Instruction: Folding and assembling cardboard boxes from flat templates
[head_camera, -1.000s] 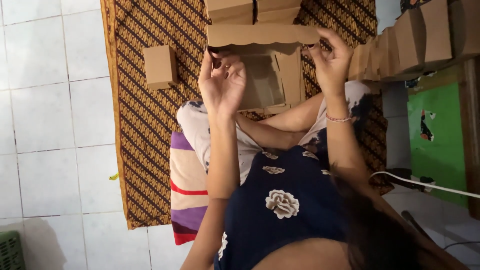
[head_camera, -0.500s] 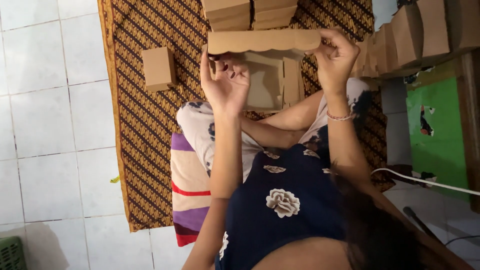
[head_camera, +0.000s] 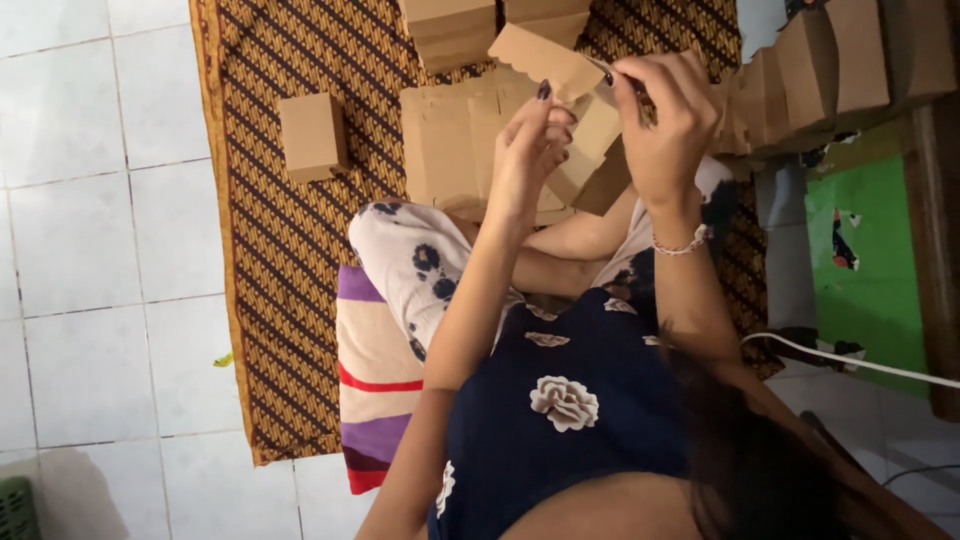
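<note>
I hold a flat brown cardboard box blank (head_camera: 545, 62) up in front of me with both hands. My left hand (head_camera: 530, 150) grips its lower part, fingers curled around the card. My right hand (head_camera: 665, 115) pinches its right edge near the top; a bead bracelet sits on that wrist. The blank is tilted, one flap pointing up to the left. Beneath the hands lies a stack of flat brown blanks (head_camera: 445, 140) on the patterned brown mat (head_camera: 290, 260).
A folded small brown box (head_camera: 312, 135) stands on the mat at the left. More folded boxes (head_camera: 450, 25) sit at the top, and a row (head_camera: 830, 70) lines the upper right. A striped cushion (head_camera: 375, 370), white floor tiles, a green board and a white cable surround me.
The blank was held level and wide between my hands; now it is tilted and partly folded, and my hands have come closer together.
</note>
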